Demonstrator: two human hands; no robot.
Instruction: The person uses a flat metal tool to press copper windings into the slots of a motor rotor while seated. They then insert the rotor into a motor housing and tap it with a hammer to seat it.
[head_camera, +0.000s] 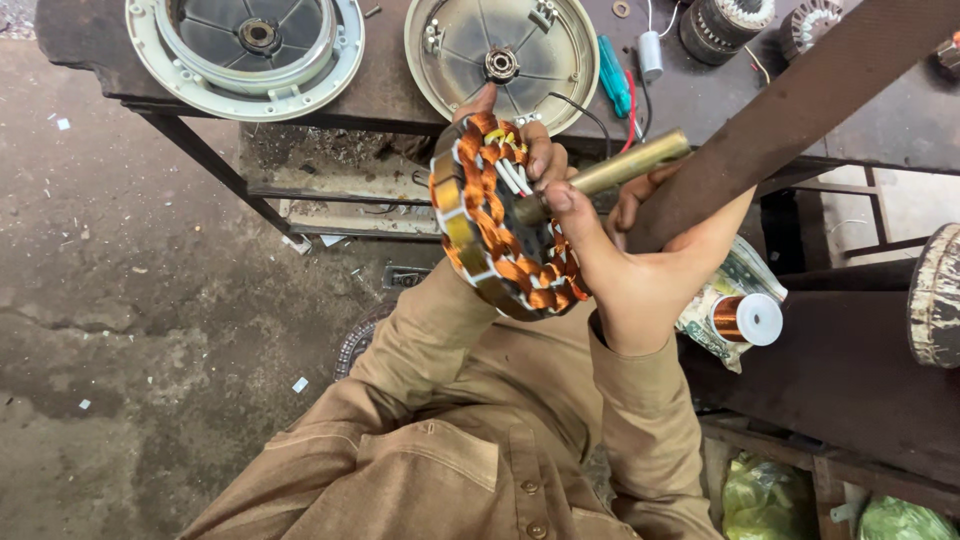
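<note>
Stator (500, 215) apparently in left hand (520, 150), beside right hand (640, 270).

Head camera looks steeply down, close above the workbench (400, 95).

I see the left hand (515, 140) gripping the upper rim of a round stator (500, 215) wound with copper coils, holding it on edge above the lap. The right hand (625, 260) holds a brass-coloured tube (610, 172), its end set against the stator's centre, thumb pressed beside it. White leads (515, 175) lie across the windings. On the workbench (400, 90) behind sit two round fan housings (245, 50), a teal screwdriver (612, 75) and a capacitor (650, 52). A copper wire spool (745, 318) rests near the right wrist.
</note>
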